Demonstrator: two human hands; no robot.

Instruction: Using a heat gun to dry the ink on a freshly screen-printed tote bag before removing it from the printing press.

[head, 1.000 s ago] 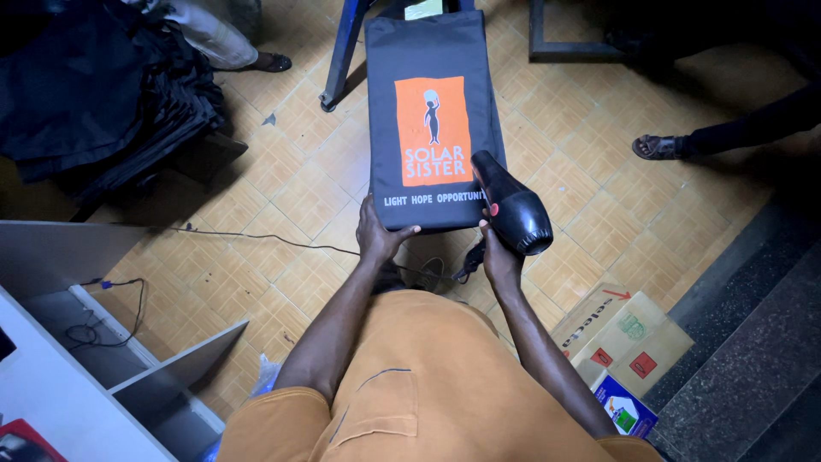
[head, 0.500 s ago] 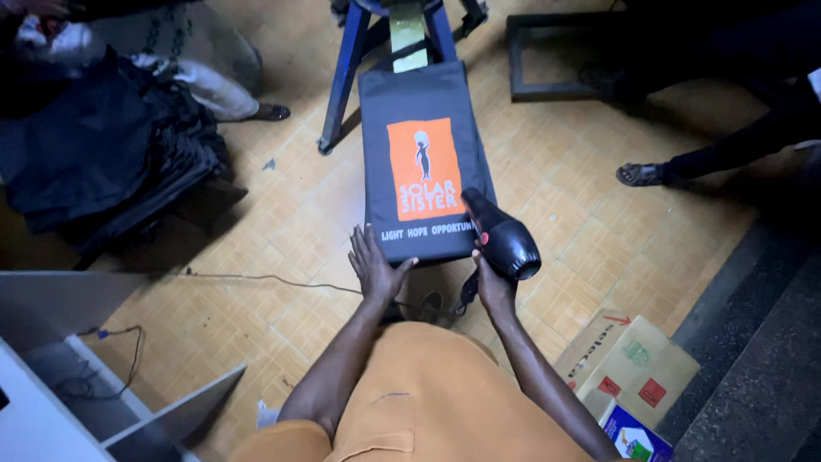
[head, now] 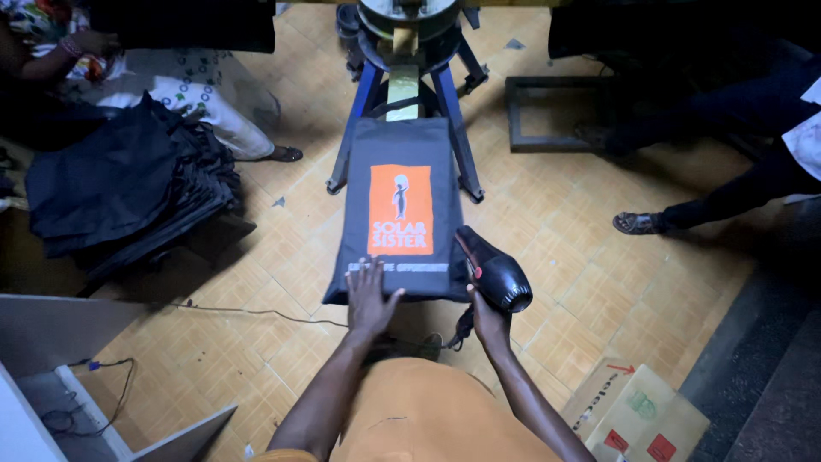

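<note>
A cardboard box (head: 637, 415) sits on the floor at lower right, flaps shut (contents unseen). The left hand (head: 369, 299) lies flat and open, fingers spread, on the near edge of a dark bag (head: 400, 210) stretched over the press's surface. The right hand (head: 486, 315) grips a black dryer (head: 494, 272) just beside the bag's corner. The bag bears an orange printed panel with a dark figure.

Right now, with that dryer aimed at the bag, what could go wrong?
The dryer, held in the right hand, sits close to the orange print; heat held in one spot might scorch or smear it. The left hand presses the bag right beside the nozzle and could get hot. The dryer's cord dangles and might snag.
</note>
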